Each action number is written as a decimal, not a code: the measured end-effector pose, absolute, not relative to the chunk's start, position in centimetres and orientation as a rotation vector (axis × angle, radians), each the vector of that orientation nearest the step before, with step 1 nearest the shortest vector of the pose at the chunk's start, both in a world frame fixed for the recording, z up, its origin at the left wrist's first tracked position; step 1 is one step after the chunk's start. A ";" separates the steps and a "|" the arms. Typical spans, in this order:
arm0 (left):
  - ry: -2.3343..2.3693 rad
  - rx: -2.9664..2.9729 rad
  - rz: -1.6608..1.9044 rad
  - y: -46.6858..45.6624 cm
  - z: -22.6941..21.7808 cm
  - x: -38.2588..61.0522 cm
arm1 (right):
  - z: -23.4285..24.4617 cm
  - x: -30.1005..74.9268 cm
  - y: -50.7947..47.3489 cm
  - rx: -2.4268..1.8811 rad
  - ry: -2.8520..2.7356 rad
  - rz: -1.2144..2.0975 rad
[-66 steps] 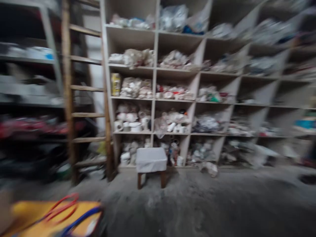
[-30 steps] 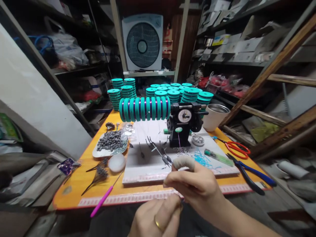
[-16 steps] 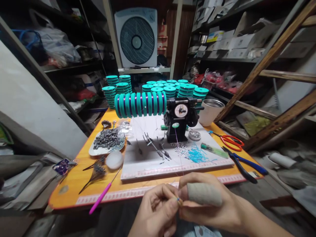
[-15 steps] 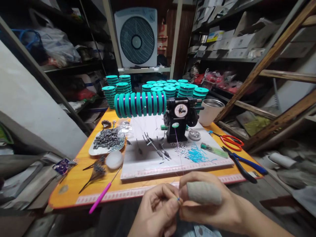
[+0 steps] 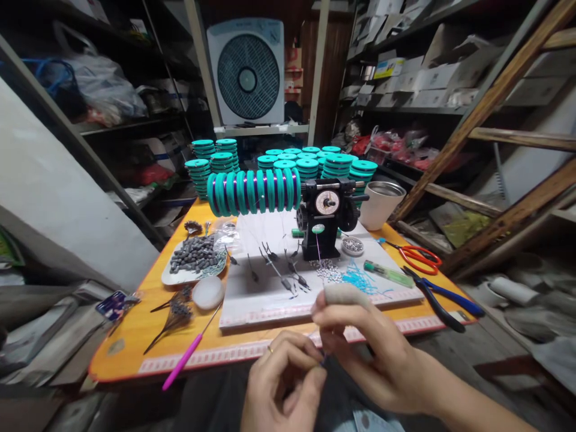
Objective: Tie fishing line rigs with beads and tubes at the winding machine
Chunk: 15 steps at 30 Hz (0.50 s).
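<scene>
My left hand [image 5: 285, 381], with a ring on one finger, is curled in a pinch at the table's front edge. At its fingertips shows a tiny blue piece [image 5: 323, 359], partly hidden, on the thin line. Just above and to the right, my right hand [image 5: 373, 348] pinches the thin line [image 5: 318, 247] between thumb and a forefinger wrapped in a pale covering. The line rises from there to the front of the black winding machine [image 5: 320, 240]. A row of turquoise spools [image 5: 254, 192] sits on the machine's shaft, several fine lines hanging down with dark grey weights [image 5: 287, 284].
On the white board [image 5: 252, 312] lie blue tube pieces [image 5: 357, 279], small beads [image 5: 328, 270] and a green-capped tube [image 5: 389, 273]. Pliers [image 5: 443, 300] and red-handled scissors [image 5: 420, 259] lie right. A tray of grey weights [image 5: 193, 255] and a pink-handled needle tool [image 5: 183, 361] lie left.
My right hand has risen away from my left fingertips, up along the line towards the board. My left hand stays low, still pinched, turned slightly.
</scene>
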<state>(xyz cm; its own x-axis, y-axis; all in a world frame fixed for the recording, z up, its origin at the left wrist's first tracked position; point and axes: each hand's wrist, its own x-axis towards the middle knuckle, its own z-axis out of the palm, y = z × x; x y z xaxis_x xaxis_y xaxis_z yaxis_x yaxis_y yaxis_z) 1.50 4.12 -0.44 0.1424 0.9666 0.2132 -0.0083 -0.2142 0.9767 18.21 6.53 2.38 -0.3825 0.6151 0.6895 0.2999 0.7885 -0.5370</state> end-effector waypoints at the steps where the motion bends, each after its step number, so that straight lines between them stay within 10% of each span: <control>1: 0.950 1.227 1.162 4.2 -0.2 1.5 | 2.2 18.6 6.2 -0.656 -2.034 0.443; 8: 0.740 0.775 0.871 4.5 0.7 1.6 | 1.3 19.3 5.1 -0.898 -1.957 0.906; 15: 1.285 1.980 1.540 3.3 -1.3 2.3 | 2.4 17.9 6.6 -0.771 -1.922 0.577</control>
